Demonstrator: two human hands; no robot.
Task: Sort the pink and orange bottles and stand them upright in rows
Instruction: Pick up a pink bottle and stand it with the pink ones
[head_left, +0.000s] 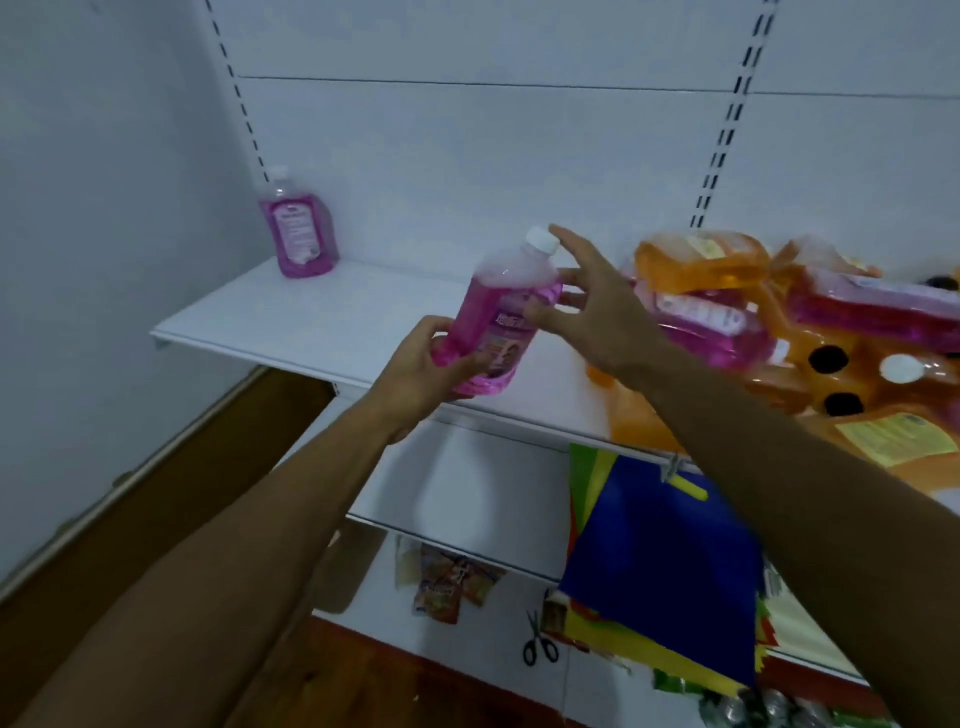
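L hand (422, 370): gripped base of pink bottle (497, 321), tilted.
R hand (592, 312): fingers spread, slack, holding nothing; thumb beside bottle.

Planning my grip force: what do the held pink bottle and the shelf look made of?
Pink bottle: looks like clear glossy plastic, since the pink liquid shows through, with a white opaque cap and a printed label. Shelf: smooth white, probably painted metal; the slotted uprights behind suggest this, though I can't confirm it.
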